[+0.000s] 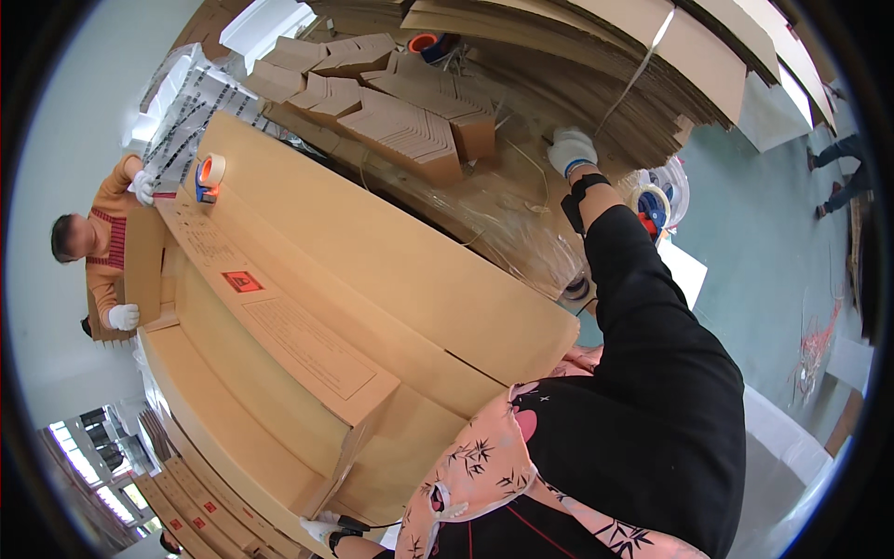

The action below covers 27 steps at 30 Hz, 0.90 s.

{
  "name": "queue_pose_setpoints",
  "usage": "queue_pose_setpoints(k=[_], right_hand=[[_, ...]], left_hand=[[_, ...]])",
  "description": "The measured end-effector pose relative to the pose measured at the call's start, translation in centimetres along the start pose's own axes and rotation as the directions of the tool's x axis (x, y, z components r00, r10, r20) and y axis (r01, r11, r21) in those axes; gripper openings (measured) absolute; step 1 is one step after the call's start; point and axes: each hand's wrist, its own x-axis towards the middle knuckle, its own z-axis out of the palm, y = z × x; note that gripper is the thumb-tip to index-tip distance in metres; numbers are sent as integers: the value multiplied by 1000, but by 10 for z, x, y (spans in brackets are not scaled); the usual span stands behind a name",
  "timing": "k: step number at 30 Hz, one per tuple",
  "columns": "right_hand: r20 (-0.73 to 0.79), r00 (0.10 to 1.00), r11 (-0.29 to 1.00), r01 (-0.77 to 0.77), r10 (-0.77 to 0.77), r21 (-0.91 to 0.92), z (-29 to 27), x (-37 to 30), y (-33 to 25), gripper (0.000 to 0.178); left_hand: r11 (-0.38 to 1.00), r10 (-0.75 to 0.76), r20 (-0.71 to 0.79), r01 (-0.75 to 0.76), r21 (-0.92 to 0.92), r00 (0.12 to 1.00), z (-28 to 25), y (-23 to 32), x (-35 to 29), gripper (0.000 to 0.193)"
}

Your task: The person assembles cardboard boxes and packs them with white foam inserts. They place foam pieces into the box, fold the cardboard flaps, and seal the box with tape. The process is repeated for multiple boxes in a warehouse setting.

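Sheet stacks (568,65) crowd the far right; pads (400,130) and clear plastic (535,247) lie beyond the box (307,340). A tape dispenser (209,179) sits on its flap, in the way at the far left end. The box lies open before the person, its long axis running from near right to far left, toward a co-worker (110,228). Counted: one box, one red label (242,281) on it, one co-worker. The right hand (572,151) is over the plastic beside the stacks; the left hand (321,528) is at the box's near end. I cannot tell either hand's grip.
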Motion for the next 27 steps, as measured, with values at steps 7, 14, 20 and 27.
queue_pose_setpoints(k=[7,14,20,27], right_hand=[[-218,974,909,32,66,416,-62,-95,21,30],[-536,795,829,75,286,554,-116,-148,95,27],[-615,774,948,68,148,313,-139,-126,80,29],[-21,975,471,-88,220,878,-159,-106,77,37]], left_hand=[[980,151,166,-169,102,975,-1,-9,-4,49],[643,538,223,-566,516,813,3,-7,-46,50],[454,634,248,-612,648,733,-1,-3,-59,59],[705,559,213,-594,386,801,0,-10,-57,63]])
